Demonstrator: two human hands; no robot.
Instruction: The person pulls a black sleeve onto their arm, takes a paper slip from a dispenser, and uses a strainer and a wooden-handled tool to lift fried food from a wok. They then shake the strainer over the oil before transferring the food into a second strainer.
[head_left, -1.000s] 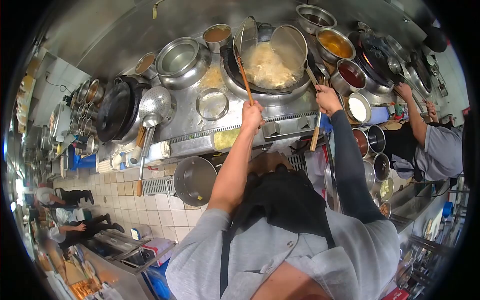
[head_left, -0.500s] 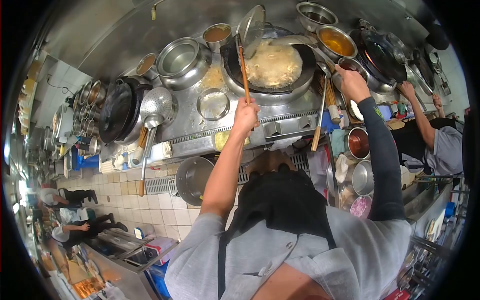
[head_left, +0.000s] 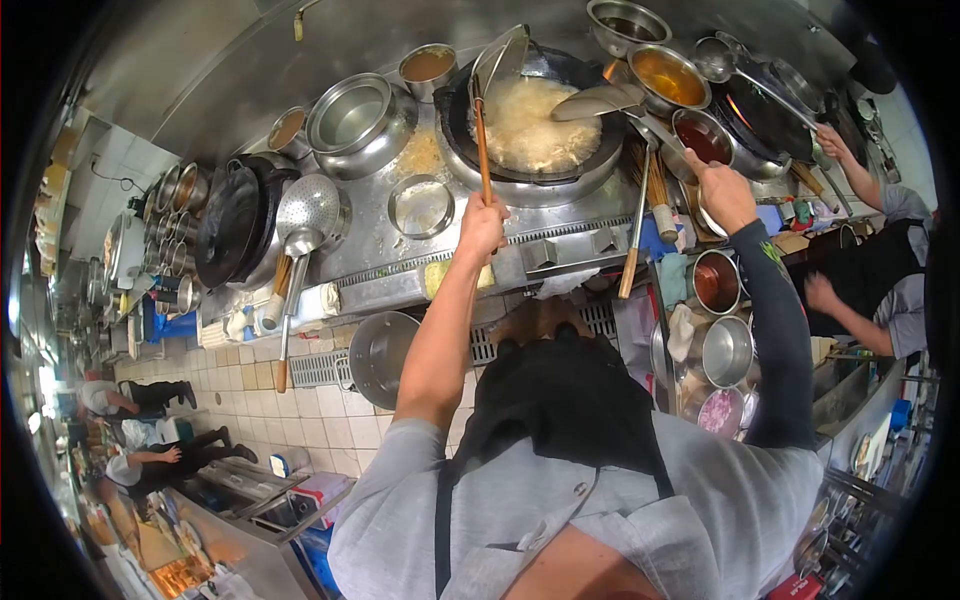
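My left hand (head_left: 483, 228) is wrapped round the wooden handle (head_left: 483, 150) of a wire strainer (head_left: 501, 58), whose mesh head is tilted up at the left rim of a wok (head_left: 460, 115). Food in bubbling, pale liquid (head_left: 545, 128) fills the wok. On the right, my right hand (head_left: 724, 193) is closed on the metal handle of a ladle (head_left: 600, 101). The ladle's bowl hangs over the right part of the wok. Between my right hand and the wok, a bamboo brush (head_left: 657, 197) and a wooden-handled utensil (head_left: 635, 235) lie on the counter.
Bowls of orange liquid (head_left: 668, 78) and dark red sauce (head_left: 702, 137) flank the wok's right side. A large metal pot (head_left: 350, 125), a ring (head_left: 420, 207) and a perforated skimmer (head_left: 308, 208) are at left. A co-worker (head_left: 870, 250) stands at far right, holding a ladle over another wok.
My right hand has moved slightly right and down, and the ladle's bowl has swung down and right over the wok. The co-worker's arms have shifted, with one hand lower beside the body.
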